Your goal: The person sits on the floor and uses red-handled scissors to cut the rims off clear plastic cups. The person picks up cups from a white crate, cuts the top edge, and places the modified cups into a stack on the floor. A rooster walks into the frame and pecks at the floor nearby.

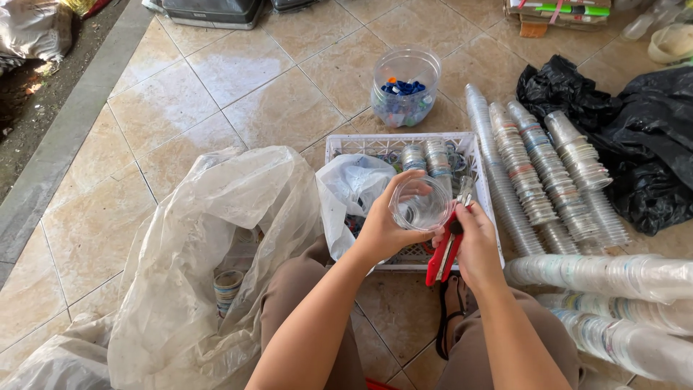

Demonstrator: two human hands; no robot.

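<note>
My left hand (386, 225) grips a clear plastic cup (421, 204), its mouth turned toward me, above a white plastic crate (375, 143). My right hand (476, 242) holds red-handled scissors (447, 245) with the blades up against the cup's rim. The crate holds short stacks of cups (426, 155) and a white plastic bag (350, 184).
A large clear plastic sack (209, 245) with cups inside lies at the left. Long stacks of clear cups (534, 173) lie right of the crate and more stacked cups (613, 296) lie beside my right knee. A clear jar of blue caps (404, 90) stands behind the crate. Black bags (635, 137) sit at right.
</note>
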